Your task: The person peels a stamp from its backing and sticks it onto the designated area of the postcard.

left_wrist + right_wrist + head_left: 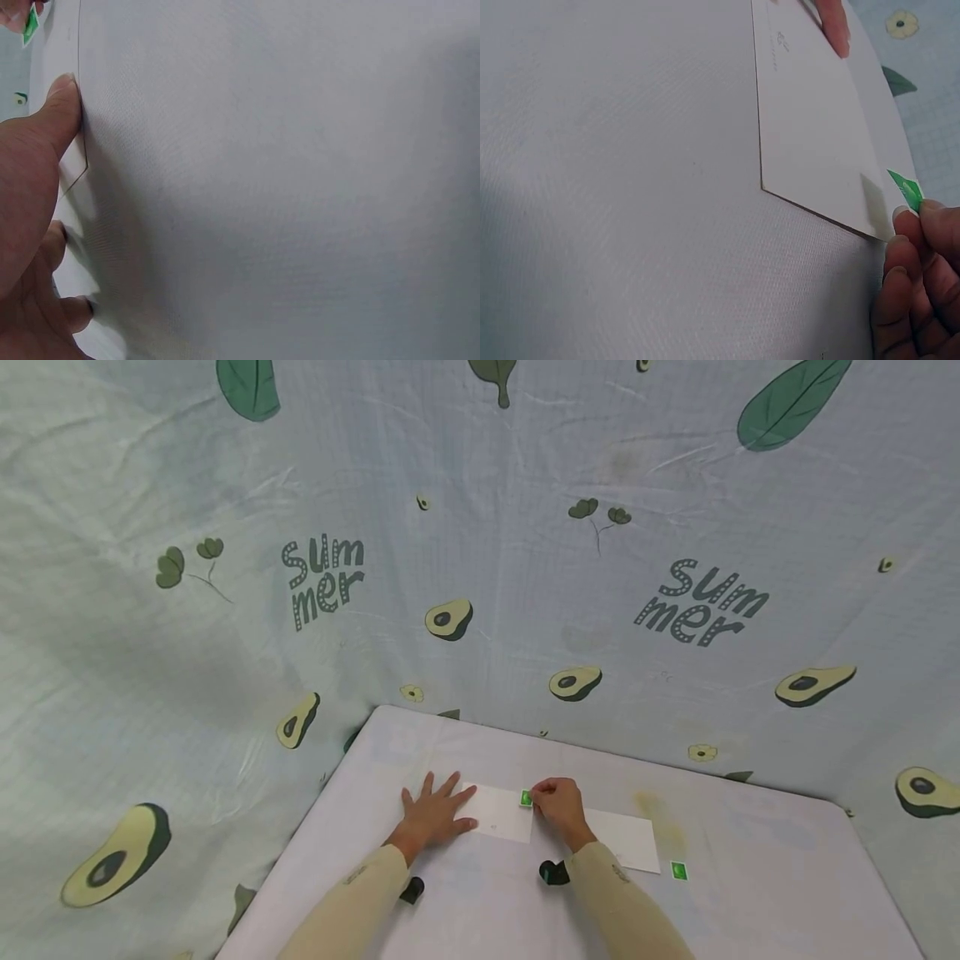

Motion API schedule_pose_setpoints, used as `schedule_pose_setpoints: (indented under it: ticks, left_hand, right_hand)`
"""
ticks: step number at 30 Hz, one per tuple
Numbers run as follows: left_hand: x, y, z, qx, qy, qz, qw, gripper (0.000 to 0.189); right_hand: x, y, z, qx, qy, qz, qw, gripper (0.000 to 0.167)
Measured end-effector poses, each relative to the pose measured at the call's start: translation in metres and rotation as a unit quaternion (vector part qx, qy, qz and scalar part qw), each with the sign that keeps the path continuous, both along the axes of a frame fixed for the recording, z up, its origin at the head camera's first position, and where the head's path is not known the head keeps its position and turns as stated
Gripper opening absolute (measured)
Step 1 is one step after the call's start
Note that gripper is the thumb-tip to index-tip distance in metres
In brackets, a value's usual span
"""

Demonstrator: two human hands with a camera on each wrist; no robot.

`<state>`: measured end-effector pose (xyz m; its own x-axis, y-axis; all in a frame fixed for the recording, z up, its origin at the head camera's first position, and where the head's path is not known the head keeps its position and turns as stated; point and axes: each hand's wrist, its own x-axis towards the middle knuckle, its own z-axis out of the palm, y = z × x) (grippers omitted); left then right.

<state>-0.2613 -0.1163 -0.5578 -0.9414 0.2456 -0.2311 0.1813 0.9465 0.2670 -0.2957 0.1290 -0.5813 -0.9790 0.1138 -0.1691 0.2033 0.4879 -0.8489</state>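
A white card (504,817) with a small printed mark lies flat on the table. My left hand (432,816) is spread at its left end, thumb and a fingertip resting on the card. Between right thumb and forefinger, my right hand (561,810) pinches a green postage stamp (527,798) with a white border. The right wrist view shows the stamp (907,190) tilted just above the card's corner (817,142), casting a shadow on it. Whether its lower edge touches the card, I cannot tell.
A second white card (626,840) lies partly under the right forearm. Another green stamp (678,870) is on the table to its right. Dark wrist cameras (553,872) sit below the wrists. A printed cloth (495,568) hangs behind the white table (765,893).
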Motion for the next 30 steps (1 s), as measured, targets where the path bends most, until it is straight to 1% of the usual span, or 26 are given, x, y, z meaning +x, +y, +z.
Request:
schedule_pose_setpoints:
  ticks: [3, 8, 14, 17, 23, 26, 30]
  left_hand:
    - [-0.001, 0.0, 0.001, -0.004, 0.001, -0.001, 1.0, 0.067]
    - [-0.001, 0.0, -0.002, -0.008, 0.0, 0.0, 1.0, 0.067]
    - [-0.002, 0.0, -0.003, -0.009, 0.0, -0.002, 1.0, 0.067]
    - [-0.002, 0.0, -0.004, -0.008, -0.003, -0.001, 1.0, 0.067]
    - [-0.002, 0.0, -0.005, -0.004, -0.009, 0.002, 1.0, 0.066]
    - [-0.001, 0.0, -0.004, -0.006, -0.006, 0.002, 1.0, 0.066]
    - [0.0, 0.0, -0.001, -0.011, -0.003, 0.003, 0.9999, 0.067]
  right_hand:
    - [0.0, -0.001, 0.002, -0.001, 0.005, 0.001, 1.0, 0.009]
    - [-0.001, -0.003, 0.003, 0.005, 0.004, 0.001, 1.0, 0.008]
    - [-0.001, -0.003, 0.001, 0.022, 0.003, 0.005, 0.9998, 0.009]
    - [-0.002, -0.003, 0.0, 0.027, 0.003, 0.0, 0.9996, 0.009]
    - [-0.001, -0.007, 0.002, 0.053, 0.003, -0.006, 0.9986, 0.009]
    - [-0.002, -0.009, 0.003, 0.066, -0.002, -0.01, 0.9978, 0.009]
    - [-0.001, -0.011, 0.004, 0.079, 0.002, -0.01, 0.9968, 0.009]
